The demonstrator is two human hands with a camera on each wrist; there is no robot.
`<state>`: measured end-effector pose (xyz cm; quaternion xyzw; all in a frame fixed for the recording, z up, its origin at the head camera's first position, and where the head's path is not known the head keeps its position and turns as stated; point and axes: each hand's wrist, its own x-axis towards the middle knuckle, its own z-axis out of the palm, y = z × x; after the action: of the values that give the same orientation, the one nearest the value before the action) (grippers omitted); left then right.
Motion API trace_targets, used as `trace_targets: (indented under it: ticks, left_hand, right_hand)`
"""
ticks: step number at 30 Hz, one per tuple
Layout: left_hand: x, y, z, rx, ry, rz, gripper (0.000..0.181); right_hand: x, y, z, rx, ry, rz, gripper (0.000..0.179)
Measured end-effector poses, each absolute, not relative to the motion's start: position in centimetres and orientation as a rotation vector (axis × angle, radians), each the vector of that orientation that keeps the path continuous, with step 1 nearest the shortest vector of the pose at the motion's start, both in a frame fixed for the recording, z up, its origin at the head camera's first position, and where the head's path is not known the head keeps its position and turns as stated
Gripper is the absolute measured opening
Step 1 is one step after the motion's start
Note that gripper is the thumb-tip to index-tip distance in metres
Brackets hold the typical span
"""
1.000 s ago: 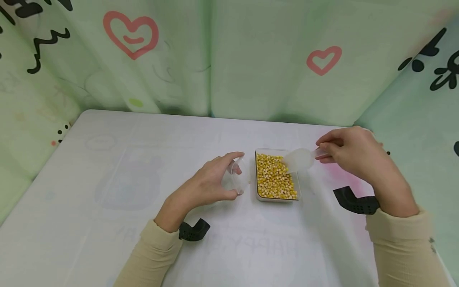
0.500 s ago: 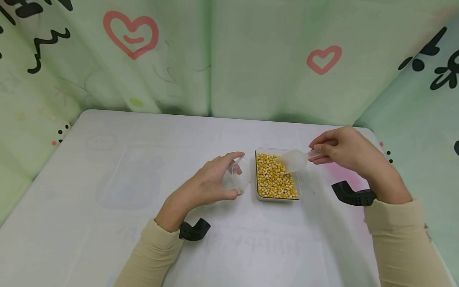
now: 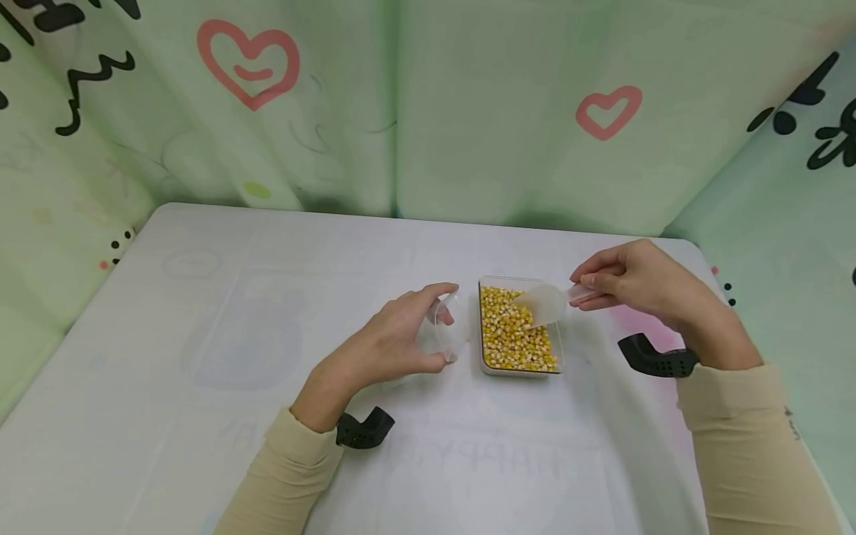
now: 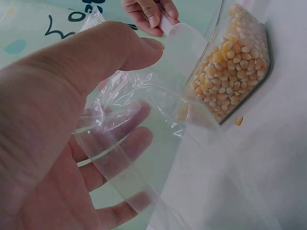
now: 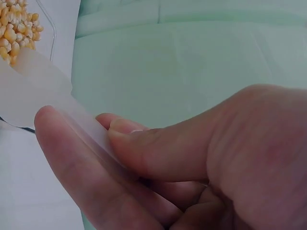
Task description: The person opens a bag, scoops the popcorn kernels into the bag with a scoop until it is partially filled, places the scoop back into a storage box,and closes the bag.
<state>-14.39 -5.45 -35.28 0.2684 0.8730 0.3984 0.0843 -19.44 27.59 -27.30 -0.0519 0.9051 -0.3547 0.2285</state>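
Note:
A clear rectangular container (image 3: 562,357) of yellow corn kernels (image 3: 513,338) sits on the table, right of centre. My right hand (image 3: 645,286) pinches the handle of a translucent white scoop (image 3: 543,303) between thumb and fingers. The scoop's head tips down to the left, its front edge in among the kernels. Left of the container my left hand (image 3: 388,342) holds a clear plastic bag (image 4: 163,115), thumb and fingers spread wide at its mouth. No kernels show inside the bag. In the right wrist view, the scoop's handle (image 5: 86,120) runs between thumb and fingers.
One loose kernel (image 4: 239,121) lies on the white table cover (image 3: 267,446) beside the container. Green curtains (image 3: 468,111) with printed hearts stand behind the table and along its sides. A black wrist mount (image 3: 658,358) sits on each forearm.
The right hand has moved slightly left and down, pushing the scoop farther in over the kernels. The left hand and bag stay nearly still.

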Motion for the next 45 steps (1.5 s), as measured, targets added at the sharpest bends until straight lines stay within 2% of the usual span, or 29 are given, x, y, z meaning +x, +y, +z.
trace_targets:
  ticks: [14,21,45]
  left_hand:
    - [-14.4,-5.5,-35.2,0.8,2.603,1.199,0.08]
    - [-14.4,-5.5,-35.3,0.798,2.606,1.195,0.08]
    - [-14.3,-5.6,-35.1,0.778,2.608,1.201,0.078]
  right_hand:
    - [-17.5,27.9,-28.2,-0.071,2.453,-1.029,0.035]
    - [-16.3,28.1,-29.4,-0.013,2.421,-1.218,0.038]
    - [-14.7,30.3,-31.1,-0.001,2.364,-1.503,0.045]
